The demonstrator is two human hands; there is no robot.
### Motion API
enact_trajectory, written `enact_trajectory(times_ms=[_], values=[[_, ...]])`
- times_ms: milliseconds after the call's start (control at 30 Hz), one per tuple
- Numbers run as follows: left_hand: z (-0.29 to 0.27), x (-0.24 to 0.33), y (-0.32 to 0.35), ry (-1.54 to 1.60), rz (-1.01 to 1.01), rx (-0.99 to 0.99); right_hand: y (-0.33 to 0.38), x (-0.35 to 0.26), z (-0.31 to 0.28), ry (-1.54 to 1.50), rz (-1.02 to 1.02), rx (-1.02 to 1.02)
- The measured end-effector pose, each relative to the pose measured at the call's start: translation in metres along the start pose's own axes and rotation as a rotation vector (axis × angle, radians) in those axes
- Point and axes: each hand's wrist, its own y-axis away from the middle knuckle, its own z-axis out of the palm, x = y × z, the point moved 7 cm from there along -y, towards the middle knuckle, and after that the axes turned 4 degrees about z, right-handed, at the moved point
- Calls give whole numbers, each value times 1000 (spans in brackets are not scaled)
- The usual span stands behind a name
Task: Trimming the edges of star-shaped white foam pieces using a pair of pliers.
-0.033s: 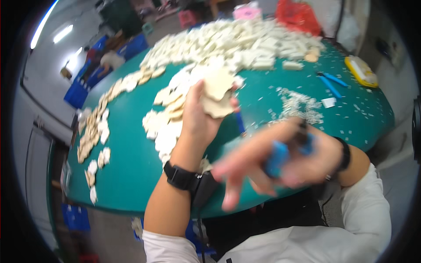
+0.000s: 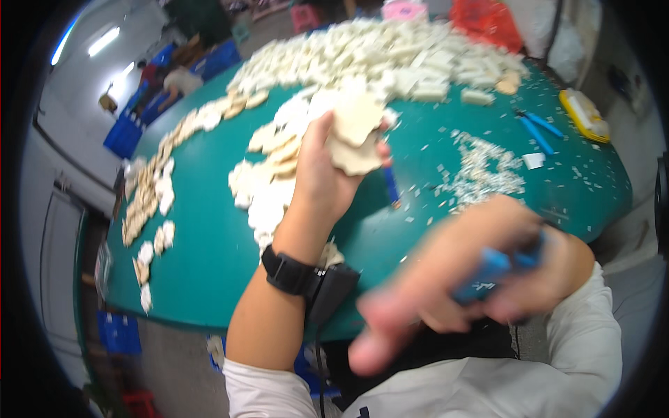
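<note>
Two flat cream pieces (image 2: 359, 118) with wavy edges, one overlapping the other, are gripped in my left hand (image 2: 326, 171) between thumb and fingers. My right hand (image 2: 453, 272), smeared by motion, is low at the right, above the table's near edge. A blue-handled tool (image 2: 488, 275) lies across its palm with fingers curled round it; the tool's head cannot be made out. Beneath and left of my left hand spreads a heap of similar cream and white pieces (image 2: 268, 202). A blue stick-like object (image 2: 391, 187) lies on the table just right of that hand.
The green table (image 2: 202, 272) carries a large pile of white pieces (image 2: 348, 56) at the back and a curved row of cream pieces (image 2: 143, 198) at left. On the right are small white scraps (image 2: 484, 167), blue-handled pliers (image 2: 538, 132) and a yellow case (image 2: 584, 115).
My right hand has moved down and to the right, the blue-handled tool still in it. My left hand keeps hold of the two cream pieces. The whole view has shifted slightly.
</note>
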Motion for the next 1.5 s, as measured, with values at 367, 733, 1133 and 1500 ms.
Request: enact_trajectory(times_ms=[367,733,1133,1500], values=[[-8,-6,-4,-90,2,148,22,59,-34,-241,120,-35],[-8,-7,-5,-108,44,132,66,71,-36,-369,173,-50],[-6,-8,-2,-131,33,96,69,70,-36,-463,181,-63],[-5,-7,-2,-151,38,110,80,67,-32,-570,173,-88]])
